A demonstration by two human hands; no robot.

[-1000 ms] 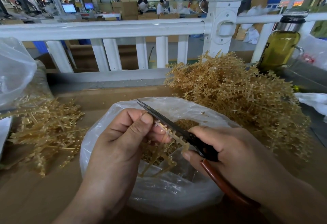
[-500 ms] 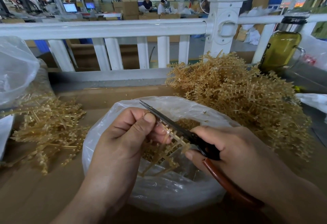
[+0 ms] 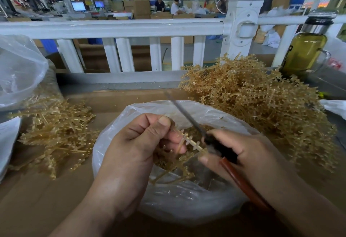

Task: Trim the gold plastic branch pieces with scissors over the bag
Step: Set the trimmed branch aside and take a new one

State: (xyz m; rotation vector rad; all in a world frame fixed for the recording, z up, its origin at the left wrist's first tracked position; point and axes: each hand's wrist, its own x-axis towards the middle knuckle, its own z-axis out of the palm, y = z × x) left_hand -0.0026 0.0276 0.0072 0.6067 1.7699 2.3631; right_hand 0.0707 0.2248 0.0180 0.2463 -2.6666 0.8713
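Left hand (image 3: 136, 143): closed, pinching one gold branch (image 3: 189, 141) between thumb and fingers, above the open mouth of the bag (image 3: 168, 199).
Right hand (image 3: 249, 154): closed around the scissors (image 3: 211, 141); brown handle runs back under the palm, blade points up and away toward the far left, motion-blurred, so I cannot tell whether the blades are apart.
Branch axis: stem runs from the left fingertips out to the right and slightly down, ending just at the right hand's thumb.
Key relation: blade crosses the stem's free end at an angle; the right hand is nearer the cut point, the left only steadies.
Bag: sits at the near middle of the desk (image 3: 37, 199), trimmed bits inside, directly beneath the branch.
Right pile (image 3: 252, 101): large, toward the far right edge.
Left pile (image 3: 56, 130): smaller, toward the left edge.
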